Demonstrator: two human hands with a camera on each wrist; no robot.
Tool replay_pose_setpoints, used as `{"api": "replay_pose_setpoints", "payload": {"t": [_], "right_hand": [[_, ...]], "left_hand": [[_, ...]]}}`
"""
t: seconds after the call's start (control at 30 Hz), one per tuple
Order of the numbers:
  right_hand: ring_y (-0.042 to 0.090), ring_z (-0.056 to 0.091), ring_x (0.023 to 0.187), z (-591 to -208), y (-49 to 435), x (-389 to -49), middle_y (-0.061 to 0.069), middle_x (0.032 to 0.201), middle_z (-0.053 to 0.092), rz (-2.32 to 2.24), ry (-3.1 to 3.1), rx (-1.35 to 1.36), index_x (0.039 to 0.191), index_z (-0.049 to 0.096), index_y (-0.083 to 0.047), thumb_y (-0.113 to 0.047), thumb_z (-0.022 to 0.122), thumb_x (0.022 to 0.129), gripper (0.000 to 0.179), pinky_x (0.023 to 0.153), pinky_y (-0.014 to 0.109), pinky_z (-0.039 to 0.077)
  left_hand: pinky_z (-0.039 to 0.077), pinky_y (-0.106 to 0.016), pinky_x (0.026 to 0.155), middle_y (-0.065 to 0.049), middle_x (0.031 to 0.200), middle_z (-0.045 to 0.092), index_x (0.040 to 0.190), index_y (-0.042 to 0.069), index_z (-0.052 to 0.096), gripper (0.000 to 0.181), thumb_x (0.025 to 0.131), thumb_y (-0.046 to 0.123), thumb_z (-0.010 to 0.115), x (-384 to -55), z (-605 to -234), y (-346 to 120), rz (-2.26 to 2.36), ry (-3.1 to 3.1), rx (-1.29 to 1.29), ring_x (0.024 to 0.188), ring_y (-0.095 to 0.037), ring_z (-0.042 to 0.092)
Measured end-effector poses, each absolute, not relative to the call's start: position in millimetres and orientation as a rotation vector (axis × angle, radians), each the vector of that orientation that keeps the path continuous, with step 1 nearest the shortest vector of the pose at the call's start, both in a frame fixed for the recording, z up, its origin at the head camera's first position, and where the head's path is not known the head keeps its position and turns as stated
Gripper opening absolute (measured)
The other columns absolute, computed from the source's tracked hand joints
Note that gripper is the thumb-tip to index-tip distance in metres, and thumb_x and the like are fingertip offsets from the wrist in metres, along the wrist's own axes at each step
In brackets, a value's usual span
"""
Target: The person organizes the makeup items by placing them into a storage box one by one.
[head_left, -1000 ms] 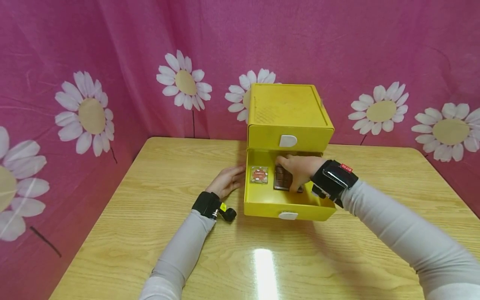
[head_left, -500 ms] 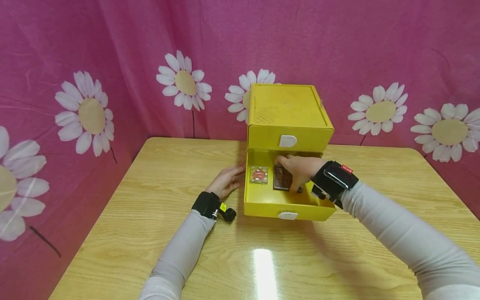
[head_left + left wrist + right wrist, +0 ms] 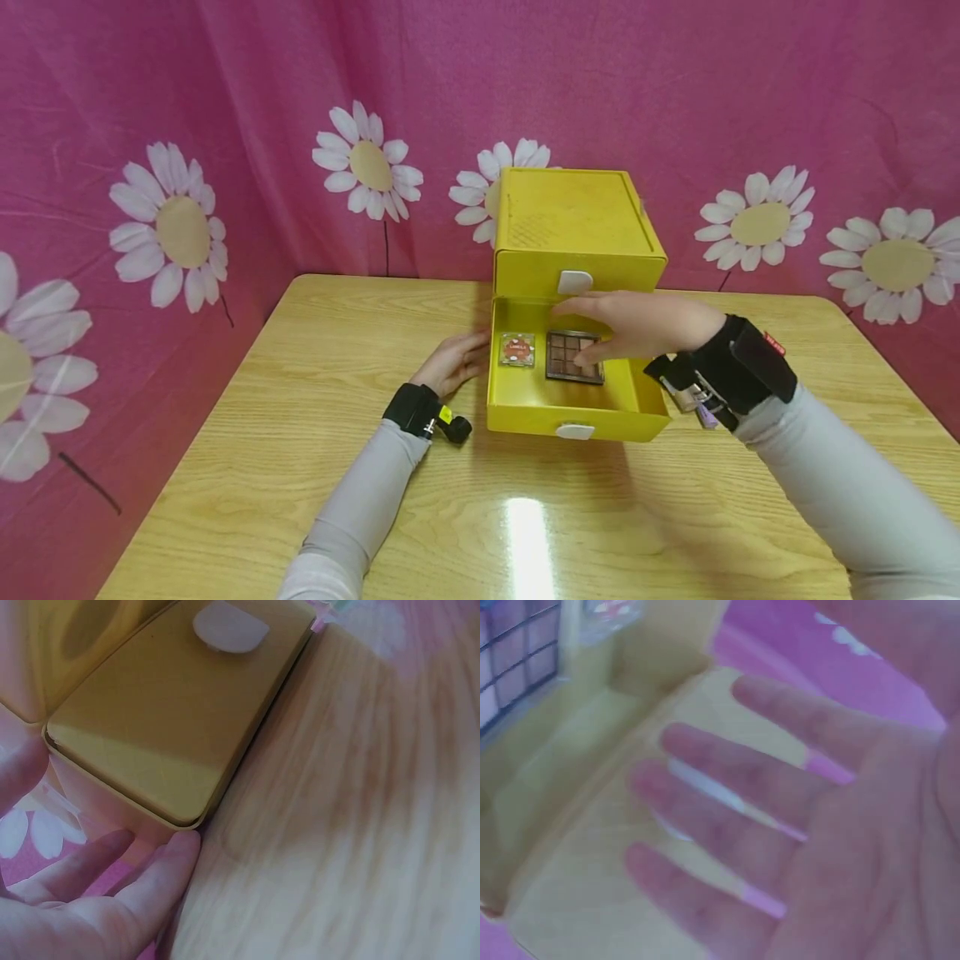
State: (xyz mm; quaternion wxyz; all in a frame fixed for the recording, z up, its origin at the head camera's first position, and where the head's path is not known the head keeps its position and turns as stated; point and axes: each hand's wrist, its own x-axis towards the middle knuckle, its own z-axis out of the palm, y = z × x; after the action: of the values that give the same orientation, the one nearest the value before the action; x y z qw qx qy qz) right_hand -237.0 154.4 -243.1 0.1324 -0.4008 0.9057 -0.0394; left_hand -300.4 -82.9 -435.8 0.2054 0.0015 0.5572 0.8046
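Resting the left hand (image 3: 453,364), with fingers loosely extended, against the side of the yellow drawer unit (image 3: 577,212). Hovering with the right hand (image 3: 641,323), empty and straight-fingered, over the dark palette (image 3: 564,357), flat in the pulled-out lower drawer (image 3: 525,419) beside the small compact (image 3: 517,350); probably at the placing step, so needing next to withdraw clear.

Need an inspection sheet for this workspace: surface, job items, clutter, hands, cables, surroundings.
Surface: wood-grain table, bright glare patch near the front.
Job items: yellow box, upper drawer closed, lower drawer open; inside, small clear case left of palette.
Clutter: lilac item right of the lower drawer, partly hidden by right wrist strap.
Left hand: fingertips against the box's left side.
Right hand: over the lower drawer, fingers extended, holding nothing.
Cables: nothing seen.
Surroundings: pink daisy-print cloth.
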Motion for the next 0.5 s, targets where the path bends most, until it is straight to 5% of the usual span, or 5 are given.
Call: {"api": "replay_pose_setpoints", "payload": {"t": [0.5], "right_hand": [[0.018,0.058,0.093,-266.5,159.1,-168.4,0.006,0.107,0.06,-0.293,2.957,-1.814,0.113,0.061,-0.007,-0.018,0.081,0.068,0.051,0.077,0.032,0.054]], "left_hand": [[0.033,-0.04,0.105,-0.017,0.143,0.034,0.136,-0.005,0.036,0.042,0.098,0.012,0.042,-299.8,-435.0,-82.9,2.234,1.557,0.018,0.129,-0.029,0.035]]}}
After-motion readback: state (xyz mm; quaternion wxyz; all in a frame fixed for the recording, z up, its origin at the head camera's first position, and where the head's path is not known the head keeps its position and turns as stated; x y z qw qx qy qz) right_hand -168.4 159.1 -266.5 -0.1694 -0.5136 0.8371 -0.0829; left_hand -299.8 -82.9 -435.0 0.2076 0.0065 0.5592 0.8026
